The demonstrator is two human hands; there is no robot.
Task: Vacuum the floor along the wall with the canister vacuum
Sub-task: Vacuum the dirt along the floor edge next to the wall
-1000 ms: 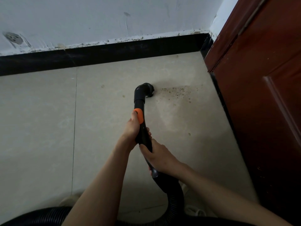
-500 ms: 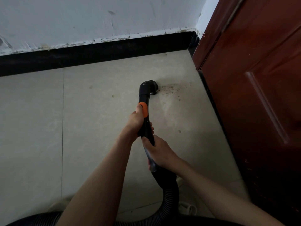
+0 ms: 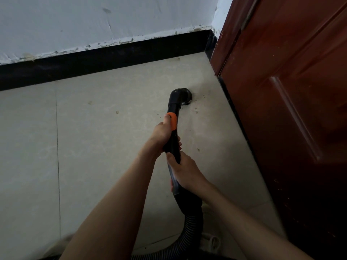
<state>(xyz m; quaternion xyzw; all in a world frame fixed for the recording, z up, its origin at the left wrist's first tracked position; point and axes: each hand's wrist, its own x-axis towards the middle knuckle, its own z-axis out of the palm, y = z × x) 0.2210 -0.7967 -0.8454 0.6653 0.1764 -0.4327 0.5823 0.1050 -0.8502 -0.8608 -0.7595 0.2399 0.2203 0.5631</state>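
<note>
Moved: nozzle (image 3: 183,95) has gone over the crumbs toward the door (image 3: 281,91).
Left hand (image 3: 163,135): wrapped round the wand (image 3: 173,128).
Right hand (image 3: 185,172): gripping it lower, above the hose (image 3: 193,222).

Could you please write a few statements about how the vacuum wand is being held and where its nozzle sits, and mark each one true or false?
1. Both hands grip the black wand. True: the left hand holds it just below the orange button, and the right hand holds it lower down.
2. The nozzle is pressed against the black baseboard. False: it sits out on the tiled floor, apart from the baseboard, near the red-brown door.
3. The ribbed hose runs from the wand back toward the person. True.
4. The floor around the nozzle is spotless. False: a few dark specks lie beside it.
</note>
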